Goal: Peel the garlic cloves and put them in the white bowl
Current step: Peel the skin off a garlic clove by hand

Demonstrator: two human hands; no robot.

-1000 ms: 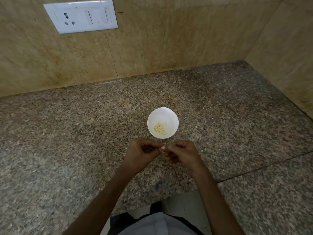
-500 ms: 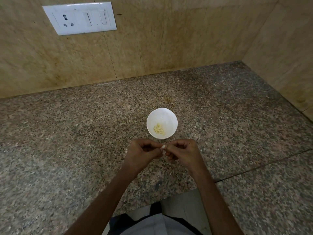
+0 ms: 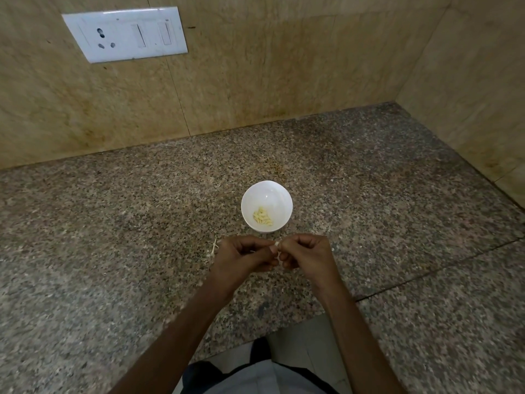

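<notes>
A small white bowl (image 3: 266,191) stands on the speckled granite counter (image 3: 113,223) and holds several pale peeled garlic cloves (image 3: 262,216). Just in front of it, above the counter, my left hand (image 3: 241,257) and my right hand (image 3: 308,255) meet fingertip to fingertip. Between them they pinch one small whitish garlic clove (image 3: 277,245), which the curled fingers mostly hide.
Bits of papery garlic skin (image 3: 213,248) lie on the counter left of my left hand. A beige tiled wall with a white switch and socket plate (image 3: 125,34) rises behind; another wall closes the right side. The counter's front edge runs below my forearms.
Both hands stay together on the clove in front of the bowl; only the fingers shift slightly. The bowl has not moved.
</notes>
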